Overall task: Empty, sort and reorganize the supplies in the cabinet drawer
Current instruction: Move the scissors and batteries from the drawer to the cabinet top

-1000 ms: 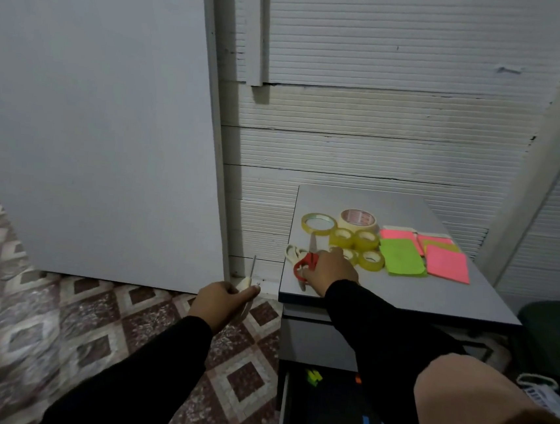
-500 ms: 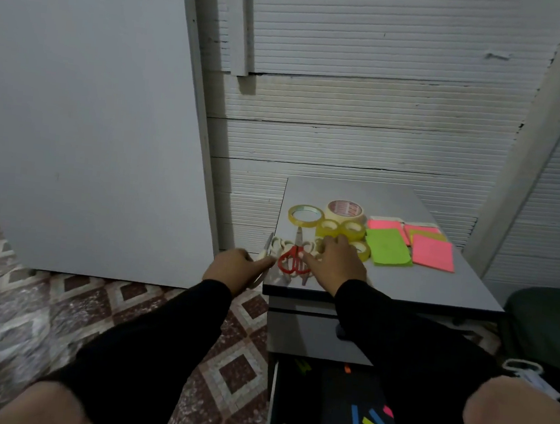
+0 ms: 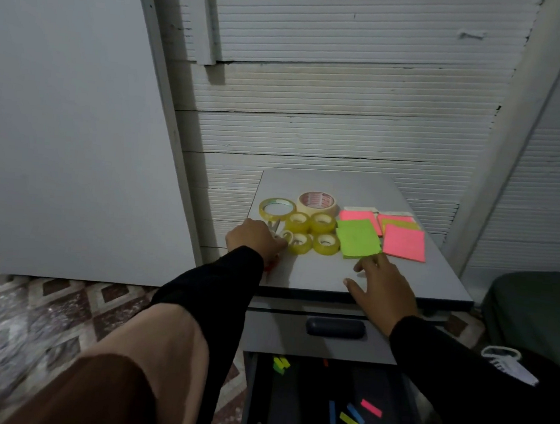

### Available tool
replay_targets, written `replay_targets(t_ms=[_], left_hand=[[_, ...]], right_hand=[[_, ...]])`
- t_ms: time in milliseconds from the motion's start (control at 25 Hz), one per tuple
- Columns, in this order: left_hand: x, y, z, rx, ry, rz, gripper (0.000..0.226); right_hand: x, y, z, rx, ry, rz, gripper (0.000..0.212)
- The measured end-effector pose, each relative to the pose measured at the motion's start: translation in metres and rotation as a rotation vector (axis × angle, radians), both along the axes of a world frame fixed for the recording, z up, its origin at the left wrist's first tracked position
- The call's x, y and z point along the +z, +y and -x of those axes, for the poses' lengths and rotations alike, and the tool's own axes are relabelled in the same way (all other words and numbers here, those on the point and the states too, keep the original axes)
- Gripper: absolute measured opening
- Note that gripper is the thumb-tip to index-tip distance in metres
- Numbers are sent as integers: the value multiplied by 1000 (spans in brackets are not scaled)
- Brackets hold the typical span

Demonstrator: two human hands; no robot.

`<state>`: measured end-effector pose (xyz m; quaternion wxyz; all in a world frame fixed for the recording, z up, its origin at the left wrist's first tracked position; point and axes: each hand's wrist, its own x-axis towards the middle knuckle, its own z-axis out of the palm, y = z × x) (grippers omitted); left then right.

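Supplies lie at frame centre on the worktop (image 3: 402, 278): we see tape rolls (image 3: 311, 230) beside sticky notes (image 3: 358, 241). Our left hand (image 3: 257, 238) curls over scissors (image 3: 275, 228); our right hand (image 3: 384, 288) rests flat, fingers spread. Below, the drawer (image 3: 327, 411) stands open.

Glossy tape rolls (image 3: 326, 243), matt cabinet top (image 3: 317, 273)

Patterned floor tiles (image 3: 39, 318) — ribbed white wall panels (image 3: 349, 116) behind.

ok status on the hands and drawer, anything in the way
Left hand on scissors, grip unclear. Right hand flat, open on cabinet top. Drawer open, coloured tabs inside. Nothing blocking.
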<state>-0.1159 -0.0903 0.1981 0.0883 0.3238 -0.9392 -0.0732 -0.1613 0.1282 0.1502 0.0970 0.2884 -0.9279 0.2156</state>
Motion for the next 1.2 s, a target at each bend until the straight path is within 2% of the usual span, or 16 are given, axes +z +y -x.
replay_targets(t_ms=[520,840,1080,1200], left_hand=[[-8,8,-4,-37,6,36,80],[5,33,-70,-146,239,-151,62],[-42,50,-137,-131,365,-355,61],[-81,56,-159,-71,343,-480,62]], right_hand=[[-1,8,-6,-12,-10,-13,38],[26,11,-42,57,4,-12,39],[16,20,-81,136,-29,-56,35],[-3,24,-100,151,-76,-102,31]])
